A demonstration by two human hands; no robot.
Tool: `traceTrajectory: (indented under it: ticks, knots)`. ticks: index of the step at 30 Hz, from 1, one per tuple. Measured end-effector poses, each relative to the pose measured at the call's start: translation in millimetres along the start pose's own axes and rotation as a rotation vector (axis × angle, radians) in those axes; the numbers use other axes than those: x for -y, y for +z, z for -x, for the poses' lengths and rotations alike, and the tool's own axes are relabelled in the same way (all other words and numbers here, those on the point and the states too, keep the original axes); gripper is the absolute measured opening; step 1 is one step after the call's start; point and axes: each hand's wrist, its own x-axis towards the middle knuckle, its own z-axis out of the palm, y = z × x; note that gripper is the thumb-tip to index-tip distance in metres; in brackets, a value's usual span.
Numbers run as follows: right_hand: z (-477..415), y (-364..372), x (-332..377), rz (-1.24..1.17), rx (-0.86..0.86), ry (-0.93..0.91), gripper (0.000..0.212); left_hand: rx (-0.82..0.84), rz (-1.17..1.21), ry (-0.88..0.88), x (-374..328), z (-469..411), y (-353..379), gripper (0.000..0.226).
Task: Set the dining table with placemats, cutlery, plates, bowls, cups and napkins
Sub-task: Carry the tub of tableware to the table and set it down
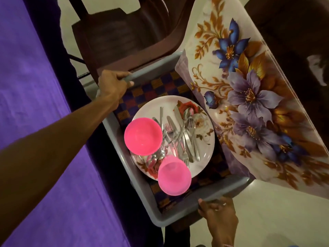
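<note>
I carry a grey plastic tub (124,175) with both hands. My left hand (114,84) grips its far rim, and my right hand (219,213) grips its near rim. Inside lies a checked purple and orange placemat (151,90). On it sits a white floral plate (204,125) holding several steel forks, knives and spoons (179,134). A pink bowl (143,136) rests on the plate's left side. A pink cup (174,177) stands at the plate's near edge. One side of the tub reaches under the edge of the dining table's floral cover (249,97).
A dark brown plastic chair (124,34) stands just beyond the tub, next to the table. Purple fabric (35,122) fills the left of the view. Pale floor tiles (276,220) show at lower right.
</note>
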Motion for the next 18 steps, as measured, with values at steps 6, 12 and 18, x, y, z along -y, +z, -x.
traceTrajectory:
  ticks: [6, 12, 18]
  knots:
    - [-21.7, -3.1, 1.1, 0.203, -0.018, -0.029, 0.048, -0.037, -0.159, 0.17, 4.2, 8.5, 17.9, 0.039]
    - [-26.2, -6.8, 3.9, 0.268, -0.017, -0.068, 0.051, -0.038, -0.173, 0.281, 9.0, 15.9, 21.5, 0.032]
    - [-25.9, -3.2, 0.3, 0.286, -0.03, -0.1, 0.05, -0.093, -0.369, 0.383, 11.9, 12.6, 17.4, 0.031]
